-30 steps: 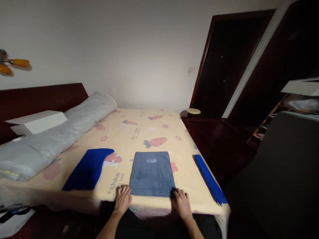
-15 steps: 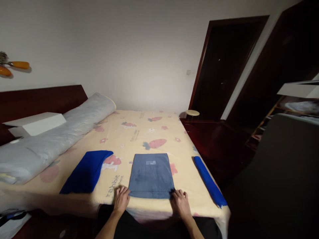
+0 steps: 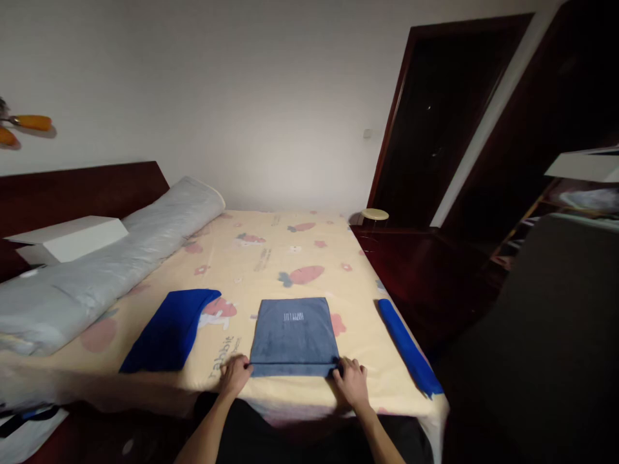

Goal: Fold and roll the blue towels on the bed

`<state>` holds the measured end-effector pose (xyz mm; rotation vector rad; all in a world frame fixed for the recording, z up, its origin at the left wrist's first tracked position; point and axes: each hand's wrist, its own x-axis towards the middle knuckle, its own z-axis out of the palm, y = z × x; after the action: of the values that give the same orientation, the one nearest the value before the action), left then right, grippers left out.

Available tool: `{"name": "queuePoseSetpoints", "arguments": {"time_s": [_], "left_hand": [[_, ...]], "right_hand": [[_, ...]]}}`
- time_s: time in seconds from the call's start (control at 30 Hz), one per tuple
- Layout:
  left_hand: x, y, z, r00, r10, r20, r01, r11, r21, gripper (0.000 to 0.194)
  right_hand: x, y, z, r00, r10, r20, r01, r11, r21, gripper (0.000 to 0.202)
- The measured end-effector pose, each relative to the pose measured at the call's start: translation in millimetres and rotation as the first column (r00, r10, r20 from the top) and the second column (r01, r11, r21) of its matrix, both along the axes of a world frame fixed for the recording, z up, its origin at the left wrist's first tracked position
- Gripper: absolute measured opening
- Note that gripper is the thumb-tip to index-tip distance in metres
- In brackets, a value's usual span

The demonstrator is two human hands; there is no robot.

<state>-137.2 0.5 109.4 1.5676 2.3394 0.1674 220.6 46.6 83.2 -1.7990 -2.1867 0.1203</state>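
Note:
A grey-blue towel (image 3: 294, 335) with white lettering near its far edge lies flat on the bed in front of me. Its near edge is turned up in a narrow fold. My left hand (image 3: 235, 375) pinches the left end of that fold, and my right hand (image 3: 352, 380) grips the right end. To the left lies a blue towel (image 3: 171, 328), folded flat with one curved corner. On the right, close to the bed's side edge, is a rolled blue towel (image 3: 409, 348).
The bed (image 3: 271, 277) has a yellow sheet printed with carrots and rabbits. A long grey rolled bundle (image 3: 145, 238) and a white box (image 3: 80, 238) lie by the headboard (image 3: 87, 187). Beyond the bed stand a round stool (image 3: 375, 214), a dark door (image 3: 445, 129) and a shelf (image 3: 522, 238).
The near edge of the grey-blue towel has been turned over a little further away from me, making the fold more distinct. Both hands have moved slightly forward with it.

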Motion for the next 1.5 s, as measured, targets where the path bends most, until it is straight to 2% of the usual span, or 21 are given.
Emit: {"name": "queuePoseSetpoints", "arguments": {"time_s": [0.13, 0.23, 0.37, 0.5, 0.63, 0.83, 0.93, 1.03, 1.13, 1.23, 1.33, 1.5], "left_hand": [[-3.0, 2.5, -4.6, 0.999, 0.041, -0.019, -0.041, 0.999, -0.015, 0.012], [8.1, 1.1, -4.0, 0.997, 0.031, -0.074, -0.027, 0.998, 0.050, 0.018], [32.5, -1.9, -1.4, 0.989, -0.058, -0.136, 0.077, 0.988, 0.134, 0.023], [56.6, -3.7, -2.6, 0.977, -0.153, -0.149, 0.180, 0.966, 0.187, 0.017], [84.6, -1.9, -8.7, 0.956, -0.251, -0.151, 0.282, 0.928, 0.242, 0.025], [125.6, 10.3, -21.9, 0.934, -0.335, -0.126, 0.357, 0.889, 0.285, 0.027], [121.9, 13.2, -24.6, 0.922, -0.373, -0.105, 0.387, 0.874, 0.294, 0.024], [97.4, 10.4, -22.9, 0.918, -0.386, -0.091, 0.395, 0.868, 0.300, 0.023], [67.6, 3.9, -18.5, 0.929, -0.357, -0.092, 0.368, 0.877, 0.308, 0.031], [51.8, -0.7, -13.5, 0.923, -0.375, -0.085, 0.382, 0.873, 0.302, 0.033], [56.5, 0.9, -9.3, 0.901, -0.429, -0.072, 0.430, 0.857, 0.283, 0.037], [80.5, 10.6, -6.3, 0.864, -0.502, -0.040, 0.497, 0.836, 0.233, 0.039]], "right_hand": [[1.9, 2.3, -4.2, 0.999, -0.049, 0.022, 0.048, 0.999, 0.022, 0.025], [-3.7, 0.5, -4.6, 0.998, -0.040, 0.043, 0.038, 0.998, 0.052, 0.025], [-19.6, -3.4, -4.5, 0.997, 0.058, 0.056, -0.063, 0.994, 0.085, 0.031], [-35.0, -6.9, -3.1, 0.997, 0.057, 0.045, -0.062, 0.992, 0.109, 0.023], [-52.2, -9.4, 0.1, 0.997, 0.080, 0.013, -0.081, 0.990, 0.115, 0.021], [-82.7, -12.8, -1.1, 0.975, 0.218, -0.053, -0.212, 0.973, 0.091, 0.029], [-80.7, -11.3, -5.8, 0.951, 0.296, -0.087, -0.291, 0.955, 0.062, 0.032], [-64.5, -8.4, -8.7, 0.945, 0.310, -0.107, -0.308, 0.951, 0.037, 0.036], [-48.3, -5.7, -6.7, 0.953, 0.279, -0.114, -0.280, 0.960, 0.010, 0.035], [-45.6, -3.5, -0.9, 0.952, 0.283, -0.115, -0.287, 0.958, -0.016, 0.036], [-57.1, -2.4, 4.8, 0.942, 0.316, -0.114, -0.322, 0.946, -0.041, 0.038], [-79.5, -2.5, 7.2, 0.928, 0.353, -0.117, -0.364, 0.926, -0.095, 0.030]]}}
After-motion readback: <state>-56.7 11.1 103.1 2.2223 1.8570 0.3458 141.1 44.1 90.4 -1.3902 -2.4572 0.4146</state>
